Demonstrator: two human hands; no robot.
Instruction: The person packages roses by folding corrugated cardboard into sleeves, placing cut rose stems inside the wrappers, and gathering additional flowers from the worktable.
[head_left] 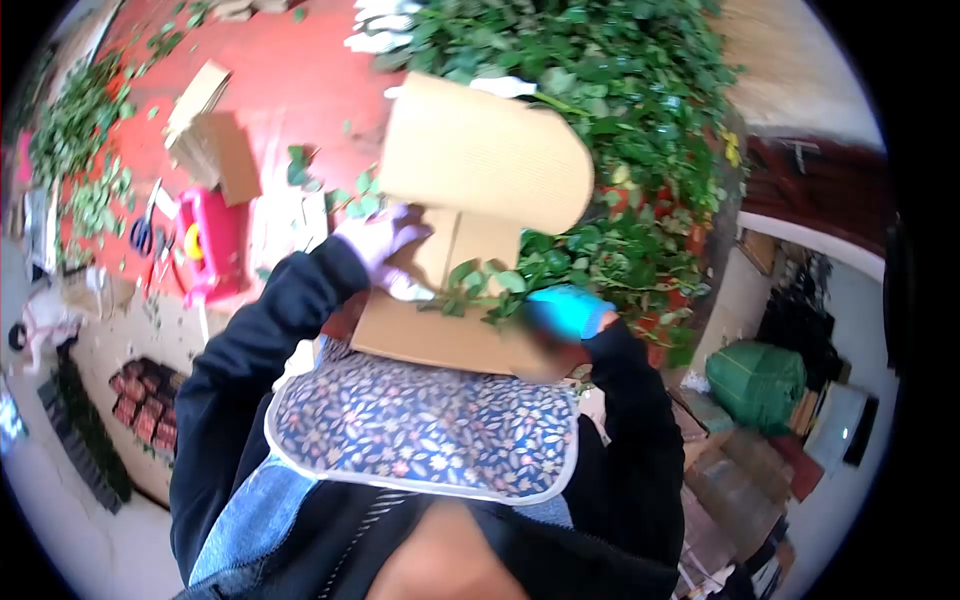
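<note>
My left hand [390, 250], in a pale purple glove, lies with fingers apart on an opened cardboard wrap [440, 335]. One rounded flap [485, 150] of the cardboard stands raised at the far side. Leafy green stems [480, 285] lie across the middle of the wrap, between my two hands. At their right end is my right hand [568, 312], in a bright blue glove. Its fingers are blurred and partly hidden, so whether they grip the stems does not show. The near edge of the cardboard rests by my flowered apron [420, 415].
A large heap of leafy stems [620, 110] covers the right of the red table [290, 60]. On the left are a pink tape dispenser [215, 245], scissors [145, 230] and folded cardboard pieces [215, 150]. A green wrapped bundle [755, 385] stands at right. Another person [45, 325] is at far left.
</note>
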